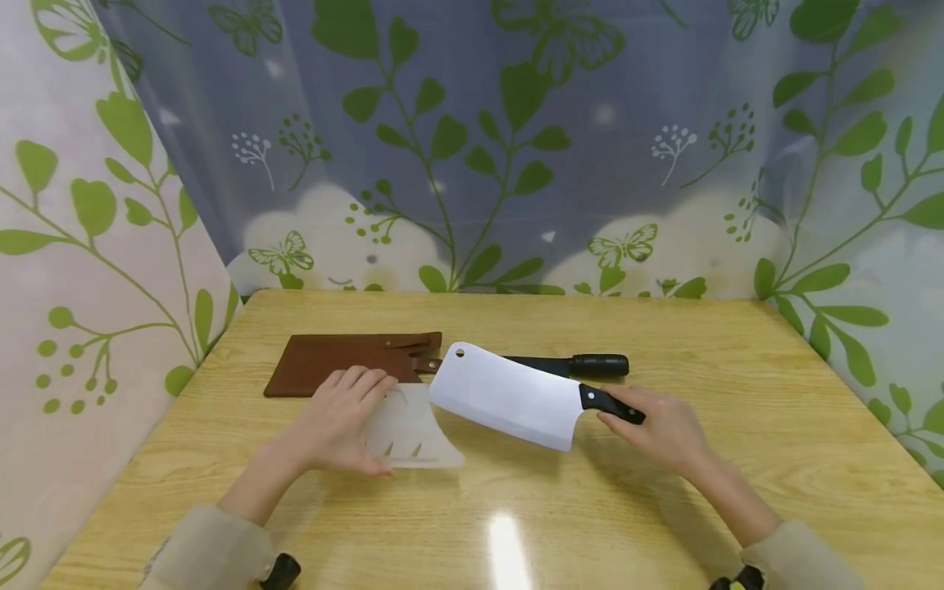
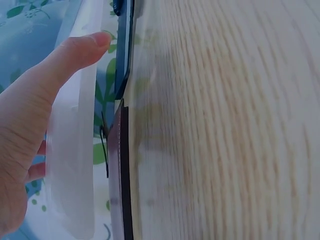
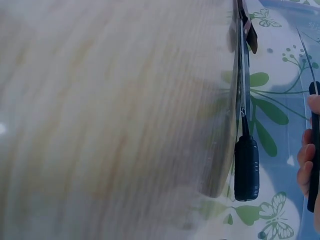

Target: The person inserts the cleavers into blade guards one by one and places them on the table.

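My left hand [image 1: 332,430] grips a translucent white plastic blade guard [image 1: 416,434] from its left side, thumb on the near edge and fingers over the far edge. In the left wrist view the guard [image 2: 70,165] is held above the tabletop. My right hand [image 1: 664,430] holds a cleaver [image 1: 509,397] by its black riveted handle, and the wide steel blade points left, raised over the table. The blade's front end, with its round hole, is right at the guard's upper right corner. In the right wrist view, fingers curl round the cleaver's handle [image 3: 314,150].
Behind the guard, a brown leather sheath [image 1: 332,360] lies flat on the wooden table [image 1: 737,352]. A dark-bladed knife with a ribbed black handle [image 1: 601,365] lies to its right, partly hidden by the cleaver. Leaf-patterned curtains [image 1: 472,164] hang behind and at both sides.
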Demonstrator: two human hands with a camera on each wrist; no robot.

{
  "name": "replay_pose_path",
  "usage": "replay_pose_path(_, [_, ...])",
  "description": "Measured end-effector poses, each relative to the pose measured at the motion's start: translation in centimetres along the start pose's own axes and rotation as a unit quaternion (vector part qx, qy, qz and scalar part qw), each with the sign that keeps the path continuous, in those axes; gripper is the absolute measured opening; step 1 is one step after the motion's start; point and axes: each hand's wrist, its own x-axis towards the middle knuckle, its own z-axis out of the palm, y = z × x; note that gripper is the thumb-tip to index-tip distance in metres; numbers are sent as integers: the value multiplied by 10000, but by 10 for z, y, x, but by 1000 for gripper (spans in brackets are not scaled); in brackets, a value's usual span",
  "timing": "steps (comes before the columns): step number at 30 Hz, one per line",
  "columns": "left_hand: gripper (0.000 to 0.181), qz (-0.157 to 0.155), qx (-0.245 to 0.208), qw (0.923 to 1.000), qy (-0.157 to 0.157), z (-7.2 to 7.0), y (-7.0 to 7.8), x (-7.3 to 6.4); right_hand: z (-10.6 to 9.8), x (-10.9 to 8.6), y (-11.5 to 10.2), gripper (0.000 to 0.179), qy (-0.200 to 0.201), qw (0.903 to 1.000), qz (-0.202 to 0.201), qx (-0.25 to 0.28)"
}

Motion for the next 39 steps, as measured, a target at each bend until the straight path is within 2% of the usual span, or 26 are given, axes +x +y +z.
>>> replay_pose_path(12, [108,71,191,9998,6,2,3,3,1,-4,9,34,189,9992,-324,143])
replay_pose_path(17, [108,81,245,9997,54,2,4,3,-2,-4,9,32,118,9992,-362,149])
replay_pose_path(25, [106,151,208,9995,185,2,3,2,-1,-6,11,30,134,9985,-474,232])
replay_pose_path(31, [106,150,187,9996,163,3,3,2,-3,-3,9,32,143,9985,-488,179])
replay_pose_path(39, [105,149,152,9997,153,5,1,2,-4,-3,9,29,156,9971,-730,118])
